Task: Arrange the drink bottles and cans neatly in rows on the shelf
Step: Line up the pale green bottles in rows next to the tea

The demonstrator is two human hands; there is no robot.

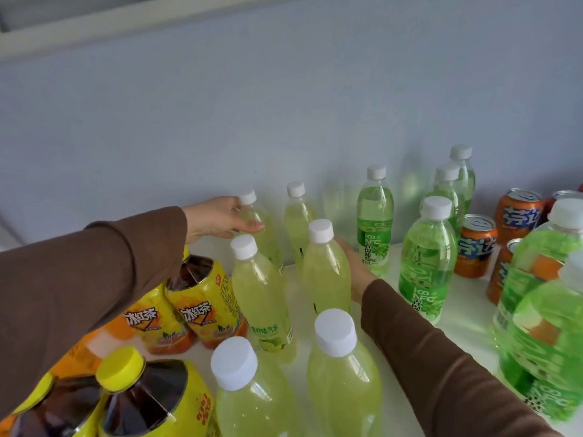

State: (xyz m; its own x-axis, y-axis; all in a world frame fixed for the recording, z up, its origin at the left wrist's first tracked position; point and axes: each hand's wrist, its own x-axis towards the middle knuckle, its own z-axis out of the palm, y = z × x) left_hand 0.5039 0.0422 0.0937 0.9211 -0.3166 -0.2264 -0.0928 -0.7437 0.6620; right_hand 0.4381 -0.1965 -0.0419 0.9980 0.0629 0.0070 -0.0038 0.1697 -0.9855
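Bottles, pale yellow-green: six lime soda bottles with white caps, clear plastic, standing upright in two rough columns on the white shelf (467, 329); back-left bottle (262, 228) near the wall, its neighbour (298, 222) beside it, middle pair (258, 298) and (325, 269), front pair (252, 395) and (344, 373)
Left hand: (217, 219) fingers wrapped round the upper body of the back-left bottle, thumb along its front, just under the cap
Right hand: (355, 266) pressed against the right side of the middle-right bottle, mostly hidden behind it, can't tell whether fingers curl or lie flat
Sleeves: brown, both arms
Green bottles: brighter green grape drink, white caps, green labels; one (375, 222) near the wall, one (426, 263) further front, two more (454, 184) behind it, large blurred ones (542, 310) at right edge
Cans: orange soda cans (476, 247) at right, between the green bottles, upright
Iced tea: big dark bottles with yellow labels and caps (202, 298) at left, more (138, 398) in the near-left corner
Wall: pale blue-grey (284, 105) behind the shelf
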